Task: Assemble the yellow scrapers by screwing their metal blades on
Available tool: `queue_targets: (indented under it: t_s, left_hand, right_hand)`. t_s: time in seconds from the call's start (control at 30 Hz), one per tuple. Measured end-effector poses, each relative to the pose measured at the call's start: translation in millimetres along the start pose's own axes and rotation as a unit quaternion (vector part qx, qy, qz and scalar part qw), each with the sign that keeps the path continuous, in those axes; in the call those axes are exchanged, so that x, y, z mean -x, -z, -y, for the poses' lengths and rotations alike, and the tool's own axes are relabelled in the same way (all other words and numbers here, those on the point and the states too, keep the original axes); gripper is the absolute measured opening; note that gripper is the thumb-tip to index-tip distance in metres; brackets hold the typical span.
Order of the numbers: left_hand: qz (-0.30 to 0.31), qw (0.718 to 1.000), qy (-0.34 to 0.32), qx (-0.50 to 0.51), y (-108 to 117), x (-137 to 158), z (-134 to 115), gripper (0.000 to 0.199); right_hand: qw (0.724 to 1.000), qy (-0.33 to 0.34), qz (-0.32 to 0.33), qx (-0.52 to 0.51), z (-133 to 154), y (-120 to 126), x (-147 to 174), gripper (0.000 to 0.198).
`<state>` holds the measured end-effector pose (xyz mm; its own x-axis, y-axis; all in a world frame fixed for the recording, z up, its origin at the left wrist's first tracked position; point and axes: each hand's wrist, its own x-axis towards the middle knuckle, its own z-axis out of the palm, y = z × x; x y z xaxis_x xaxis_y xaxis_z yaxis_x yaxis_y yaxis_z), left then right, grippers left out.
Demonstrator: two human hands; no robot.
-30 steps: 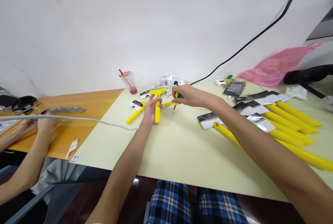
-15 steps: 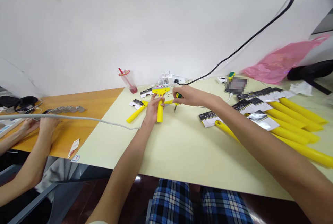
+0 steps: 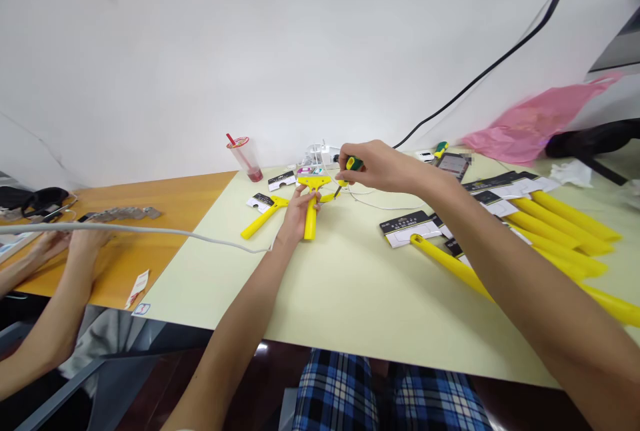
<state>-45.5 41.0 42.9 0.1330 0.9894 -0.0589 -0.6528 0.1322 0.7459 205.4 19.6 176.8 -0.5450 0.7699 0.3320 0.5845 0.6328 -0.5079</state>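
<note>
My left hand (image 3: 294, 219) is closed around the handle of a yellow scraper (image 3: 311, 221), held upright above the table with its wide head at the top. In my right hand (image 3: 375, 163), the fingers grip a screwdriver (image 3: 355, 163) with a green and yellow handle. Its dark shaft slants down to the left and ends to the right of the scraper, apart from the head. Behind my left hand, another yellow piece (image 3: 329, 197) shows in part. To the left lies a second yellow scraper (image 3: 263, 219) near black and white cards (image 3: 283, 181).
Several yellow handles (image 3: 550, 221) with cards lie at the right. Along the back are a cup with a straw (image 3: 246, 159), white plugs (image 3: 320, 154), a phone (image 3: 454, 165) and a pink bag (image 3: 525, 127). A grey cable (image 3: 150, 227) crosses the left, before another person's hands (image 3: 83, 237).
My right hand has risen with the screwdriver, whose shaft now slants toward the scraper. The scraper has tilted a little, and the grey strip along its head no longer shows.
</note>
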Motion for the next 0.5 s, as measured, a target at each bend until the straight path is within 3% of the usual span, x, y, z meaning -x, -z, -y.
queue_targets:
  t_s: [0.2, 0.5]
  left_hand:
    - [0.006, 0.995, 0.056, -0.084, -2.9, -2.9, 13.3, 0.05]
    - [0.06, 0.985, 0.086, -0.134, 2.5, -6.4, 14.4, 0.048]
  right_hand:
    - [0.999, -0.008, -0.043, -0.008, 2.3, 21.5, 6.6, 0.035]
    - [0.999, -0.021, -0.005, 0.032, -21.3, 7.8, -3.0, 0.026]
